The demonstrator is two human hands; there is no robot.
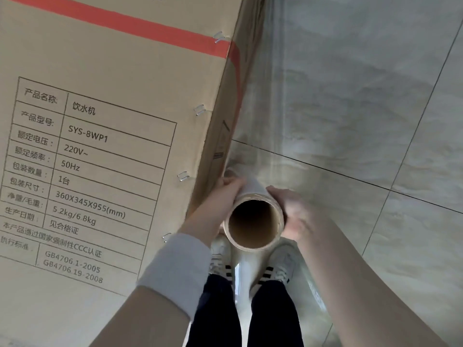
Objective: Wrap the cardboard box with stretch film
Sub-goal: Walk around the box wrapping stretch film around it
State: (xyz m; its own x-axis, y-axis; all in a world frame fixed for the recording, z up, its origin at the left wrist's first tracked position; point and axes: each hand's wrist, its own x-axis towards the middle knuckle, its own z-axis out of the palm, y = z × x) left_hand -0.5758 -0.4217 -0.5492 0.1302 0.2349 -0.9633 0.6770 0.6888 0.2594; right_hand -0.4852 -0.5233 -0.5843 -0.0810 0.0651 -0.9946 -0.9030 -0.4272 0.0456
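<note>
Brown cardboard box [100,151] stands tall on the tiled floor [413,234]. Just beside its right corner is the roll of stretch film [254,189], held upright. The left hand [229,187] grips the roll on the side touching the box, fingers curled round it. The right hand [293,211] grips the side away from the box, fingers curled too. A clear sheet [273,108] runs from the roll along the box's right side.

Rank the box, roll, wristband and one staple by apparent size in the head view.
1. box: by far the largest.
2. roll and wristband: they look about alike, and the wristband is nearer the camera, so I leave them unranked.
3. staple: smallest.
</note>
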